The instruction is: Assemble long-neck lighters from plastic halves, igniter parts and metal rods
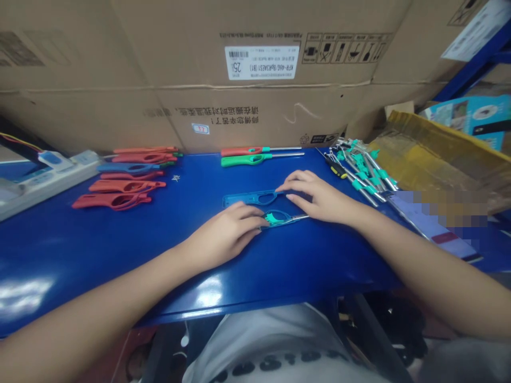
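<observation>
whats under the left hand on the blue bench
The left hand rests on a blue plastic lighter shell. A teal part and a metal tube show past the fingertips. The rest of the shell, and anything else under the palm, is covered.

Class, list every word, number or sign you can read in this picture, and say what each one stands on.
White label on the cardboard box: "KFR-46G/BpR3AES1(B1)" and "25", upside down; its small print is too small to read.
Box side, upside down: "师傅您辛苦了!" and "请在搬运时对我温柔些".
Blue-edged sticker: a number, perhaps "12", unclear.
Handling signs: pictures only.
Paper sheet: too small to read.
</observation>
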The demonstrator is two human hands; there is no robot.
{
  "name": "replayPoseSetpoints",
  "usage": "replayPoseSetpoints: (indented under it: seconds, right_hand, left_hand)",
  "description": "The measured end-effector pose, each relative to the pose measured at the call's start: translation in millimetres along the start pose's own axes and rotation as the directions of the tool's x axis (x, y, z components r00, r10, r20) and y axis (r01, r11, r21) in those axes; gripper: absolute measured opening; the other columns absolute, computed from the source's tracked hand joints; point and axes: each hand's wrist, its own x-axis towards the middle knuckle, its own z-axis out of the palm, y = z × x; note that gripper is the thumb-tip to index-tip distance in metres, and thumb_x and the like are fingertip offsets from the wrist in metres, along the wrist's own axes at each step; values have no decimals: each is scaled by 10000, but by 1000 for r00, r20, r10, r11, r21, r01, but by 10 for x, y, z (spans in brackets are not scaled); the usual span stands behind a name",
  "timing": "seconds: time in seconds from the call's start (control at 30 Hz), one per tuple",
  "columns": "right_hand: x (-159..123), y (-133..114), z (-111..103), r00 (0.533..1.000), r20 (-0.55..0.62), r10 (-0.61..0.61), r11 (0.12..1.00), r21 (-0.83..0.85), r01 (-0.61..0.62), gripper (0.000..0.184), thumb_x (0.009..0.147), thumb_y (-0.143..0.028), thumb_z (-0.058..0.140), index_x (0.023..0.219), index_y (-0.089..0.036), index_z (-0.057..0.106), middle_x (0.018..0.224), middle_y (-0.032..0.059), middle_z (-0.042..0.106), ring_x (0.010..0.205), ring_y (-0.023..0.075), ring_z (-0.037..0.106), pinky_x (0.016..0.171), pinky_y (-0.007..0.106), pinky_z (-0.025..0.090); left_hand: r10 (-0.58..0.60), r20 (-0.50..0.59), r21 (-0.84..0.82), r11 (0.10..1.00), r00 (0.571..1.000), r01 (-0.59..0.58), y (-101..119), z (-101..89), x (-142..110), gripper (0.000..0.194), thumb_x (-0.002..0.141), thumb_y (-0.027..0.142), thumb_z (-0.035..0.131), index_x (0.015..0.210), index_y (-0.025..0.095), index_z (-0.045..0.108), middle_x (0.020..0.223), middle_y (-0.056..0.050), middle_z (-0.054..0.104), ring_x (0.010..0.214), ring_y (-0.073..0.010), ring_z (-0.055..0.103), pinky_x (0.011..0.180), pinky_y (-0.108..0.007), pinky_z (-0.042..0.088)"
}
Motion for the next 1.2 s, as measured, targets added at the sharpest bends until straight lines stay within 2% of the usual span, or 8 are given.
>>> replayPoseSetpoints:
  seconds: [0.17, 0.43, 0.6, 0.7, 0.83, 0.97, 1.1, 1.2]
  right_hand:
    - [16, 80, 90, 999, 19, 32, 994, -101, -30, 208, 925, -199, 593, 1091, -232, 716, 1213, 112, 590, 1155, 273, 525, 1041, 510, 412]
    - [23, -3, 9, 990, -63, 125, 986, 118, -117, 106, 902, -292, 629, 897, -186, 632, 935, 68, 661, 845, 194, 626, 814, 371, 518]
    - [49, -124, -24, 894, 28, 448, 683, 635, -362, 286, 782, -431, 763, 880, -191, 644, 812, 36, 712, 707, 167, 674, 693, 317, 563]
    - [58, -176, -53, 873, 117, 474, 556, 729, -400, 258, 760, -395, 788, 879, -191, 685, 856, 42, 747, 714, 150, 689, 721, 303, 583]
    - [57, -172, -38, 867, 183, 463, 508, 747, -429, 204, 781, -340, 770, 895, -186, 699, 872, 45, 754, 731, 149, 699, 736, 302, 594]
    - [33, -154, 21, 904, 196, 379, 623, 669, -406, 318, 840, -359, 704, 1097, -172, 687, 956, 70, 735, 789, 176, 691, 705, 328, 585]
    - [3, -183, 56, 993, 61, 99, 928, 354, -114, 407, 840, -374, 735, 1194, -181, 681, 980, 65, 673, 884, 193, 643, 786, 343, 534]
    - [-2, -201, 76, 998, 34, -51, 975, 220, 43, 328, 859, -333, 732, 1150, -188, 688, 1011, 64, 650, 923, 191, 626, 839, 340, 504]
  left_hand:
    - [-20, -21, -34, 999, 1000, 19, 0, 8, -23, 269, 1005, 244, 527, 1217, 241, 692, 1266, -89, 666, 1178, -233, 618, 1013, -406, 521]
    - [-49, -212, -2, 999, 976, 50, 8, -107, 24, 277, 984, 284, 576, 1215, 191, 695, 1228, -95, 702, 1157, -221, 631, 1032, -391, 513]
    - [27, -303, 231, 972, 953, 46, -154, -199, 34, 365, 975, 276, 597, 1334, 224, 632, 1358, -108, 643, 1238, -284, 584, 1053, -505, 478]
    - [67, -288, 245, 970, 955, 6, -194, -225, 20, 333, 980, 281, 595, 1294, 190, 662, 1238, -114, 699, 1102, -251, 647, 955, -431, 541]
    - [57, -210, 218, 976, 976, -10, -162, -243, -1, 381, 955, 356, 633, 1281, 163, 671, 1137, -116, 720, 993, -228, 682, 871, -369, 579]
    - [-1, -151, 181, 983, 989, 29, -104, -289, -9, 364, 943, 333, 651, 1262, 161, 684, 1132, -104, 709, 978, -218, 692, 851, -337, 575]
    - [-71, -91, 52, 996, 993, 76, -36, -360, 4, 331, 922, 340, 677, 1207, 174, 712, 1039, -75, 723, 903, -194, 687, 809, -314, 557]
    - [-109, -26, -36, 993, 994, 108, -6, -392, 15, 287, 889, 336, 716, 1144, 206, 736, 981, -44, 740, 880, -188, 678, 813, -314, 537]
